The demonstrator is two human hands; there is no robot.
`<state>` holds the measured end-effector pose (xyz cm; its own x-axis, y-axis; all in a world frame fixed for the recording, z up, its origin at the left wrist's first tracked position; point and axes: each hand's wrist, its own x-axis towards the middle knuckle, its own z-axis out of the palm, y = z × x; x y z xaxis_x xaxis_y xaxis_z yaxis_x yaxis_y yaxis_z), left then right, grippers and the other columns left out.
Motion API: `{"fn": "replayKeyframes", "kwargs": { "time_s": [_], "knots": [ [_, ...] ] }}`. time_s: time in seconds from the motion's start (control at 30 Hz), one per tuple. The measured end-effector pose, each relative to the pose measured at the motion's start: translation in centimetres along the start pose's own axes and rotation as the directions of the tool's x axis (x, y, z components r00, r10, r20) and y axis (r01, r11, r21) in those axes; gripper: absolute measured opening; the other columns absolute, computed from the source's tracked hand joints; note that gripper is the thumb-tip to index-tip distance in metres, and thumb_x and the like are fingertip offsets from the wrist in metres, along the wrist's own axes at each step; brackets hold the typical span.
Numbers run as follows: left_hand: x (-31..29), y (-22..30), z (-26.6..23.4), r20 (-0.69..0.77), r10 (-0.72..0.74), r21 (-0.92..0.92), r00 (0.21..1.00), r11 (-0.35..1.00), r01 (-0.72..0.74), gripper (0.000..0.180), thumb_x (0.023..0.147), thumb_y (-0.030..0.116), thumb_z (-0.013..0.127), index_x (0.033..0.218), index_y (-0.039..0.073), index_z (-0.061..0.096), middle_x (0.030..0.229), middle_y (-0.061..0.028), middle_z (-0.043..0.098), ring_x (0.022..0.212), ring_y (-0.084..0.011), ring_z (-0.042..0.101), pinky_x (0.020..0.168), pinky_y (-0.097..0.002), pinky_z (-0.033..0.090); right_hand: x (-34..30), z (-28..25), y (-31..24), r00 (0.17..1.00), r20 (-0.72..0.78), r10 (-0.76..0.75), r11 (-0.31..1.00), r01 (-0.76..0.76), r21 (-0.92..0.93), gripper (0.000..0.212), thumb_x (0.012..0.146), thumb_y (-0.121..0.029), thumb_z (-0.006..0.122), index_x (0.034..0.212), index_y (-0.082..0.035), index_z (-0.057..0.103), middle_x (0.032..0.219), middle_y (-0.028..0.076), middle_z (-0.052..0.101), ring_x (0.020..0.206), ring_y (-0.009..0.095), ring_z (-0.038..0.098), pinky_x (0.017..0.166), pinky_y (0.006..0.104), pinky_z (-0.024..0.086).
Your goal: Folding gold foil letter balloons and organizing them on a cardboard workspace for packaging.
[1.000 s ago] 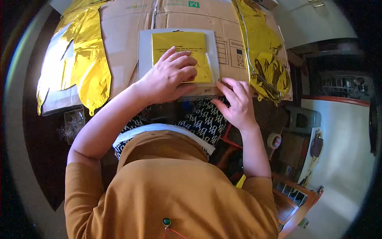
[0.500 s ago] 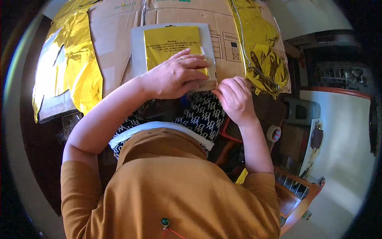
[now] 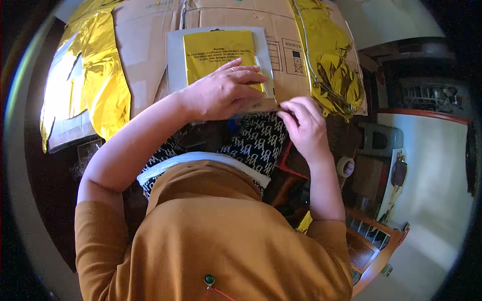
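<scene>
A flat yellow foil bag [image 3: 218, 52] lies on a grey board [image 3: 174, 60] that rests on a flattened cardboard box [image 3: 150, 45]. My left hand [image 3: 221, 93] lies palm down on the bag's near part, fingers spread toward the right, pressing it to the board. My right hand [image 3: 304, 125] sits at the board's near right corner, its fingertips pinched on a thin pale strip [image 3: 261, 105] along the bag's near edge. What lies under my left palm is hidden.
Crumpled gold foil sheets lie at the left [image 3: 95, 80] and at the right [image 3: 331, 65] of the cardboard. A roll of tape [image 3: 345, 166] sits low on the right by a dark box [image 3: 381, 140]. An orange wooden frame [image 3: 376, 246] stands at the lower right.
My left hand has slid down and right over the bag's near edge. My right hand has come up to the board's corner and pinched the strip.
</scene>
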<state>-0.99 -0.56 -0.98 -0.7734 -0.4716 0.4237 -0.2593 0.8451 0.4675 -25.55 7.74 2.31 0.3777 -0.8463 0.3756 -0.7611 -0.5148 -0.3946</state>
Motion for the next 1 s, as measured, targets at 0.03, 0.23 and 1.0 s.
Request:
{"fn": "replayKeyframes", "kwargs": {
  "time_s": [0.03,0.23,1.0],
  "knots": [
    [0.0,0.0,0.0,0.001,0.007,0.005,1.000,1.000,-0.007,0.027,0.087,0.013,0.063,0.113,0.013,0.070,0.134,-0.0096,0.058,0.134,-0.0283,0.048,0.116,-0.0530,0.031,0.5,0.0,0.1,0.999,0.031,-0.028,0.999,0.030,-0.040,0.020,0.077,-0.005,0.075,0.092,-0.005,0.061,0.091,0.010,0.059,0.090,0.028,0.059,0.083,0.0388,0.048],
    [0.0,0.0,0.1,0.003,0.001,0.012,1.000,1.000,-0.001,0.027,0.088,0.013,0.063,0.114,0.013,0.070,0.134,-0.0097,0.058,0.133,-0.0282,0.049,0.117,-0.0533,0.030,1.4,0.3,0.4,0.973,0.190,-0.132,0.966,0.169,-0.196,0.013,0.082,-0.004,0.067,0.090,-0.004,0.058,0.090,0.010,0.056,0.087,0.030,0.057,0.082,0.0405,0.047],
    [-2.0,3.3,-2.8,-0.213,0.197,0.336,0.957,0.934,-0.118,0.016,0.076,0.017,0.076,0.082,0.010,0.062,0.087,-0.0029,0.055,0.081,-0.0221,0.055,0.074,-0.0373,0.042,4.3,1.8,0.0,0.967,0.151,0.203,0.856,-0.250,0.453,0.012,0.099,-0.011,0.060,0.099,0.000,0.056,0.095,0.011,0.067,0.083,0.017,0.064,0.076,0.0319,0.052]
  ]
}}
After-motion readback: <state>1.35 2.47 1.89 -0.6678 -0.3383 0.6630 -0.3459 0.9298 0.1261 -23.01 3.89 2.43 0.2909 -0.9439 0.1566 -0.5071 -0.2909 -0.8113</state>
